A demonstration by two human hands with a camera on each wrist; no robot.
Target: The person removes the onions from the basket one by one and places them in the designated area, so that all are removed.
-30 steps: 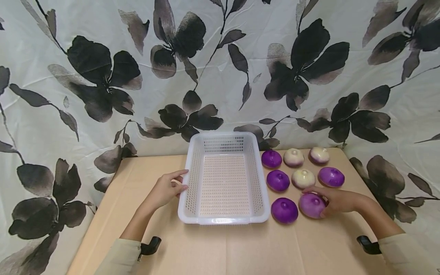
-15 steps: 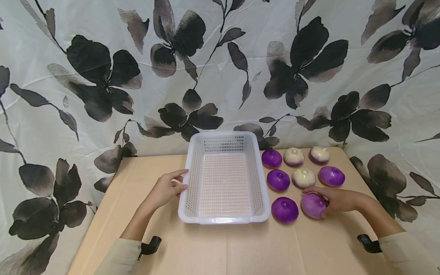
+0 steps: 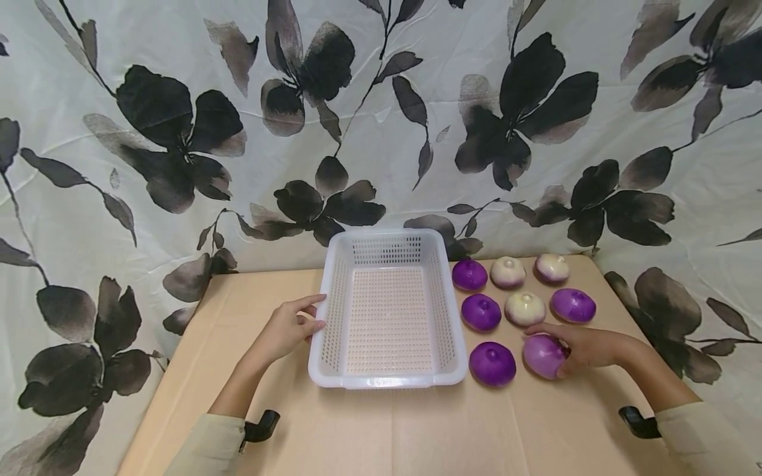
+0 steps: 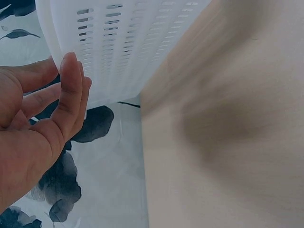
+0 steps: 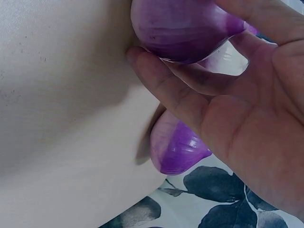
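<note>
A white perforated plastic basket (image 3: 389,381) stands on the table with nothing in it. My left hand (image 3: 288,328) pinches its left rim between thumb and fingers, seen close up in the left wrist view along the basket wall (image 4: 102,52). To the right of the basket, my right hand (image 3: 589,346) grips a light purple onion (image 3: 543,357) from its right side. In the right wrist view the fingers curl around this onion (image 5: 178,28), close over the table. A darker purple onion (image 3: 493,363) sits just left of the held one.
Behind the held onion lie several more, among them a white onion (image 3: 525,309), a two-toned purple onion (image 3: 573,305) and a purple onion (image 3: 481,312) beside the basket. A floral cloth (image 3: 381,132) hangs behind the light wooden table (image 3: 357,436).
The onion in my right hand has shifted slightly to the right. My left hand and the basket have stayed in place.
</note>
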